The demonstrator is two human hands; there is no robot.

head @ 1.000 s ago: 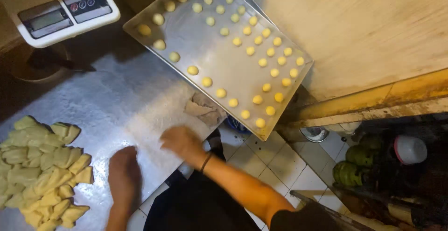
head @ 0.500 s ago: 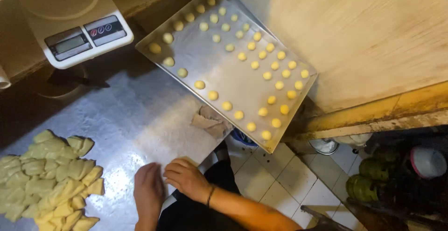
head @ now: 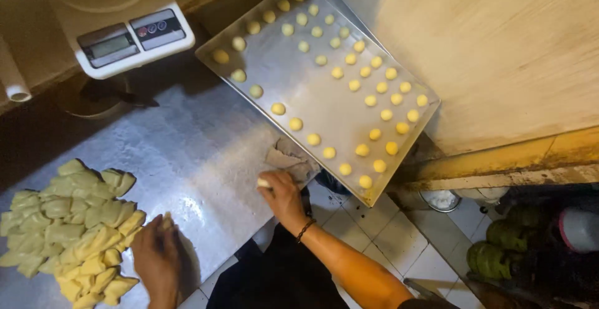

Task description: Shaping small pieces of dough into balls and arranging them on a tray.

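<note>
My right hand (head: 284, 197) rests on the steel table (head: 187, 153) near its front edge, fingers pinched on a small pale dough piece (head: 264, 183). It is just short of the metal baking tray (head: 293, 91), which carries rows of small yellow dough balls (head: 373, 101) and juts over the table edge. A crumpled scrap of paper (head: 290, 159) lies between my right hand and the tray. My left hand (head: 156, 256) lies at the right edge of a pile of cut dough pieces (head: 68, 222), fingertips touching it; its grip is hidden.
A white digital scale (head: 128, 38) stands at the back left beside a white tube (head: 12, 78). A pale wooden board (head: 499, 47) fills the right. Below the table are white floor tiles (head: 399, 246), a small bowl (head: 440, 200) and green objects (head: 493, 259).
My hands were together at the table's front edge. They have separated: the left went to the dough pile, the right moved up toward the tray with a dough piece.
</note>
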